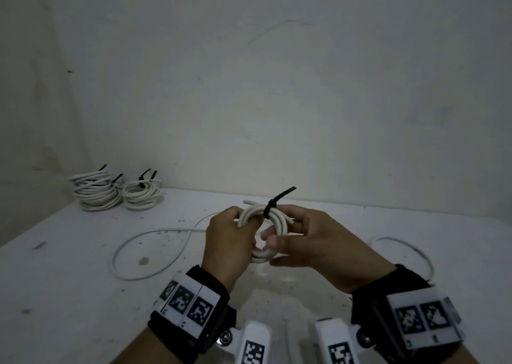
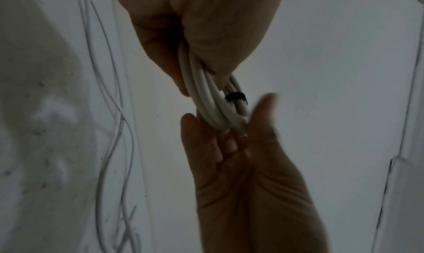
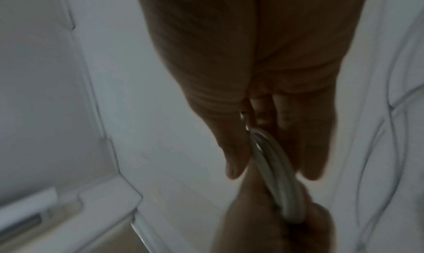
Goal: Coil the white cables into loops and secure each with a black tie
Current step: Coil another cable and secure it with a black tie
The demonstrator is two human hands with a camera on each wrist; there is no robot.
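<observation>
Above the table my two hands hold a small coil of white cable [image 1: 256, 214] between them. A black tie [image 1: 269, 207] wraps the coil's top, its tail sticking up to the right. My left hand [image 1: 227, 239] grips the coil's left side with curled fingers. My right hand [image 1: 307, 236] holds the right side between thumb and fingers. The left wrist view shows the coil [image 2: 206, 97] running out of my left hand [image 2: 206, 39], the tie [image 2: 235, 96] on it, and my right hand [image 2: 241, 166] below. In the right wrist view the coil [image 3: 275, 168] lies between my right thumb and fingers [image 3: 309, 157].
Two stacks of tied white coils [image 1: 95, 194] [image 1: 141, 197] stand at the table's back left by the wall. A loose white cable [image 1: 144, 252] loops on the table left of my hands, and another loose cable [image 1: 404, 248] lies to the right.
</observation>
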